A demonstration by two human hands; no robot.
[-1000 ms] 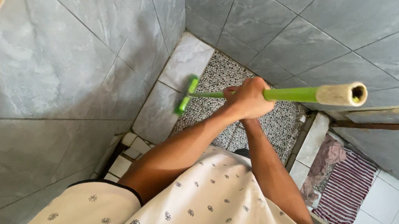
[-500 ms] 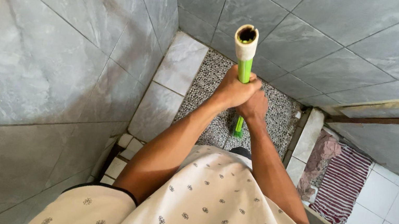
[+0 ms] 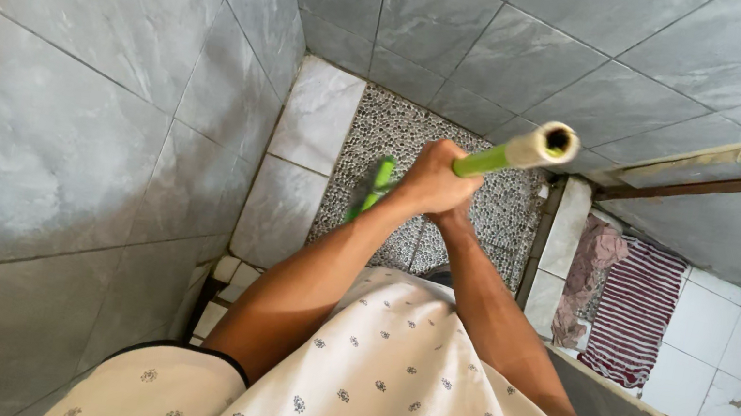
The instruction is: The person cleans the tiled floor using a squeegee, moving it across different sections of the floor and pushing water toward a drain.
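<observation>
You had both hands wrapped around the green handle [image 3: 485, 162] of the floor scrubber, the left hand [image 3: 433, 183] closed over it on top and the right hand [image 3: 455, 219] mostly hidden beneath it, so I could not tell how firmly that one gripped. The scrubber's green head [image 3: 373, 189] sat on the pebble floor [image 3: 402, 130] near the pale border tiles [image 3: 305, 154], and the handle's taped end [image 3: 541, 146] pointed up toward you. To do the stroke well, I judged you needed the head flat on the pebbles, pressure sent down the shaft, and short strokes, because the grey tiled walls [image 3: 64, 94] stood near on two sides. The striped cloth [image 3: 634, 311] lay outside the low curb [image 3: 556, 246], well apart from the head.
</observation>
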